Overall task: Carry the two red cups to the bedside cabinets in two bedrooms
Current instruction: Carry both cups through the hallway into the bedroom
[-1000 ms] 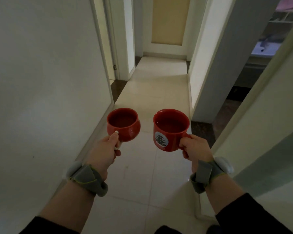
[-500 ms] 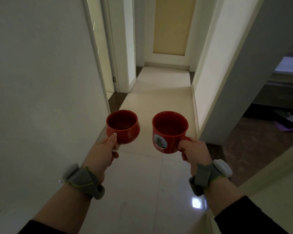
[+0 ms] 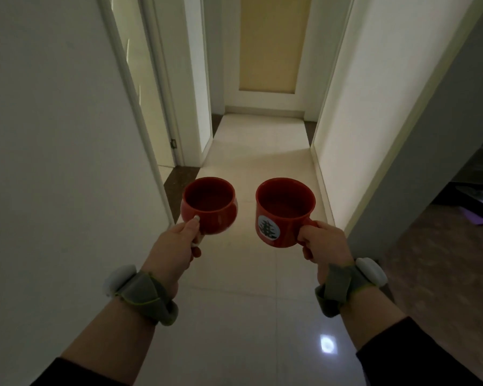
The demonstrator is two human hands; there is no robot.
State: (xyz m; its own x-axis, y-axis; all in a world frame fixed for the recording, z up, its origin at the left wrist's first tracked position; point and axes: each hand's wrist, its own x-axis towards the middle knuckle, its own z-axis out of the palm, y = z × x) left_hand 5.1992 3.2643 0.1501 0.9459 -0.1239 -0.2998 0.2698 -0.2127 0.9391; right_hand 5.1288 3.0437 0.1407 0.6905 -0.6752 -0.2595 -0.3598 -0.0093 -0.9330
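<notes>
We hold 2 red cups upright, mouths up, apart over the tiled hallway floor point(image 3: 251, 302): left hand point(image 3: 176, 246) clamped on the rounded cup point(image 3: 209, 207) by its handle, right hand point(image 3: 324, 243) clamped on the tree-emblem cup point(image 3: 283, 213), handle pointing right. Walls close on both sides; corridor open ahead, doorway point(image 3: 162, 87) left, opening right.
</notes>
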